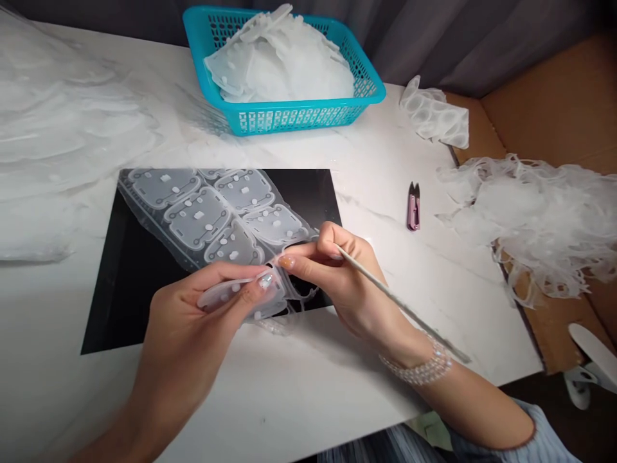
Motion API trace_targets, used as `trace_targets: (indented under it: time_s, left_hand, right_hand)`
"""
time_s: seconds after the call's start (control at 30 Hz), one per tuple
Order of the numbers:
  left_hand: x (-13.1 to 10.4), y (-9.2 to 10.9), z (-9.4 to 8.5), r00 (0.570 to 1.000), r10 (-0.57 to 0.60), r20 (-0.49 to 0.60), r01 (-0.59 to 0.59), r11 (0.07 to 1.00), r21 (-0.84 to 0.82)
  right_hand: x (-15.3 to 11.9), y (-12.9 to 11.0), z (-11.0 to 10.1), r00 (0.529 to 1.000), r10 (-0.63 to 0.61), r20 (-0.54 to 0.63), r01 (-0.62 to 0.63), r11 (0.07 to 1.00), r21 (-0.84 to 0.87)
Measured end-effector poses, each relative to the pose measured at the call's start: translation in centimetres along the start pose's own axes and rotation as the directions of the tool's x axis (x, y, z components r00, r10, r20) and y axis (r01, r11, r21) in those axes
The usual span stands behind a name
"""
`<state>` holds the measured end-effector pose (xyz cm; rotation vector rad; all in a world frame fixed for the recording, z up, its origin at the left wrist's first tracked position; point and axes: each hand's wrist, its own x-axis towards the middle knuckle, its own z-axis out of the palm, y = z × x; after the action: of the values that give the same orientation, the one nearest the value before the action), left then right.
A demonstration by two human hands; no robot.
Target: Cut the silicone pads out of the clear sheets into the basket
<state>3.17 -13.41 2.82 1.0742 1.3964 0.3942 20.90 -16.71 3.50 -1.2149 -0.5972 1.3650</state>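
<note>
A translucent sheet of moulded silicone pieces (197, 215) lies across a black mat (120, 283). My left hand (193, 321) is closed, pinching one translucent silicone piece (224, 294) at the sheet's near end. Close beside it, my right hand (347, 276) is closed too. Its thumb and index finger pinch the clear edge strip around that piece, and a thin pale stick (400, 302) is tucked in the same hand, slanting back over the wrist. Loose strands of the clear edging hang below the fingers. The exact spot where the fingertips meet the material is partly hidden.
A turquoise basket (299, 112) at the back holds a heap of translucent pieces (289, 61). Stacked sheets (62, 141) cover the left side. Pink thread snips (413, 207) lie right of the mat. A cardboard box (554, 96) at right holds tangled clear scraps (544, 212).
</note>
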Motion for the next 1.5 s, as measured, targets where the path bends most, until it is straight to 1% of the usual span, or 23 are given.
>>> trace_targets:
  time_s: [0.03, 0.07, 0.1, 0.13, 0.2, 0.23, 0.27, 0.3, 0.33, 0.37, 0.4, 0.43, 0.47, 0.5, 0.53, 0.6, 0.73, 0.8, 0.93, 1.07, 1.27, 1.43, 1.5]
  left_hand:
    - [-0.3, 0.4, 0.2, 0.997, 0.029, -0.077, -0.024, 0.998, 0.066]
    - [-0.6, 0.7, 0.5, 0.984, 0.088, -0.154, -0.067, 0.988, 0.140]
    - [-1.0, 1.1, 0.8, 0.960, 0.179, -0.214, -0.133, 0.968, 0.213]
    - [-1.3, 1.3, 1.1, 0.926, 0.291, -0.242, -0.222, 0.936, 0.274]
    - [-1.8, 1.5, 1.5, 0.822, 0.511, -0.253, -0.409, 0.838, 0.361]
    - [-2.0, 1.5, 1.6, 0.776, 0.580, -0.246, -0.472, 0.794, 0.383]
    - [-1.9, 1.4, 1.6, 0.759, 0.604, -0.243, -0.493, 0.777, 0.391]
    - [-1.8, 1.3, 1.5, 0.782, 0.574, -0.242, -0.466, 0.797, 0.385]
    - [-1.6, 1.2, 1.3, 0.828, 0.502, -0.248, -0.404, 0.842, 0.358]
    - [-1.2, 1.0, 1.2, 0.881, 0.402, -0.249, -0.324, 0.896, 0.303]
    - [-0.9, 1.0, 1.0, 0.929, 0.289, -0.232, -0.242, 0.947, 0.212]
    - [-0.5, 1.0, 0.9, 0.964, 0.182, -0.192, -0.167, 0.982, 0.090]
    - [-0.2, 1.0, 0.8, 0.986, 0.095, -0.134, -0.102, 0.994, -0.046]
    - [0.1, 1.1, 0.8, 0.997, 0.036, -0.073, -0.049, 0.983, -0.175]
    - [0.3, 1.2, 0.9, 1.000, -0.005, -0.020, -0.001, 0.961, -0.276]
    - [0.5, 1.4, 1.0, 0.996, -0.068, 0.052, 0.082, 0.927, -0.366]
    - [0.4, 1.6, 1.3, 0.989, -0.116, 0.087, 0.141, 0.910, -0.390]
    - [0.4, 1.6, 1.4, 0.987, -0.131, 0.089, 0.156, 0.907, -0.391]
    - [0.4, 1.4, 1.5, 0.990, -0.125, 0.064, 0.140, 0.915, -0.378]
    - [0.3, 1.5, 1.6, 0.992, -0.117, 0.042, 0.125, 0.921, -0.368]
    - [0.0, 1.9, 1.9, 0.994, -0.090, 0.061, 0.107, 0.919, -0.381]
    - [-0.1, 1.5, 2.0, 0.996, -0.072, 0.055, 0.088, 0.911, -0.404]
    - [0.0, 1.3, 2.1, 0.995, -0.076, 0.060, 0.094, 0.910, -0.404]
  right_hand:
    - [0.0, 0.0, 0.1, 1.000, 0.000, -0.012, 0.000, 1.000, -0.007]
    - [-0.1, 0.0, 0.2, 1.000, 0.000, -0.026, 0.000, 1.000, -0.015]
    - [-0.1, 0.0, 0.3, 0.999, 0.000, -0.041, -0.001, 1.000, -0.023]
    - [-0.1, -0.1, 0.4, 0.999, 0.003, -0.054, -0.005, 1.000, -0.029]
    - [-0.2, 0.0, 0.5, 0.997, 0.012, -0.070, -0.014, 0.999, -0.032]
    - [-0.1, 0.0, 0.6, 0.997, 0.014, -0.071, -0.016, 0.999, -0.031]
    - [-0.1, 0.0, 0.6, 0.998, 0.015, -0.068, -0.017, 0.999, -0.033]
    - [-0.1, 0.0, 0.6, 0.998, 0.011, -0.060, -0.013, 0.999, -0.040]
    - [0.0, 0.0, 0.5, 0.999, 0.004, -0.052, -0.007, 0.998, -0.059]
    - [0.0, -0.1, 0.4, 0.999, -0.014, -0.047, 0.009, 0.995, -0.095]
    - [0.0, -0.3, 0.3, 0.998, -0.044, -0.044, 0.037, 0.988, -0.149]
    - [0.0, -0.6, 0.0, 0.995, -0.086, -0.042, 0.075, 0.974, -0.215]
    - [-0.1, -1.0, -0.2, 0.991, -0.125, -0.036, 0.110, 0.952, -0.285]
    - [-0.2, -1.4, -0.5, 0.989, -0.146, -0.014, 0.132, 0.927, -0.352]
    - [-0.4, -1.9, -0.8, 0.988, -0.153, 0.012, 0.144, 0.901, -0.410]
    - [-0.9, -2.6, -1.3, 0.988, -0.138, 0.070, 0.155, 0.854, -0.497]
    - [-1.8, -3.1, -1.6, 0.967, -0.192, 0.164, 0.253, 0.742, -0.620]
    - [-2.0, -2.9, -1.6, 0.961, -0.199, 0.192, 0.277, 0.684, -0.675]
    - [-2.0, -2.7, -1.7, 0.945, -0.239, 0.224, 0.325, 0.595, -0.735]
    - [-1.8, -2.6, -1.7, 0.929, -0.275, 0.248, 0.365, 0.566, -0.739]
    - [-1.8, -2.8, -1.3, 0.913, -0.268, 0.307, 0.405, 0.525, -0.748]
    - [-1.5, -2.4, -1.0, 0.858, -0.286, 0.426, 0.512, 0.421, -0.749]
    - [-1.4, -2.1, -0.8, 0.849, -0.271, 0.453, 0.527, 0.393, -0.753]
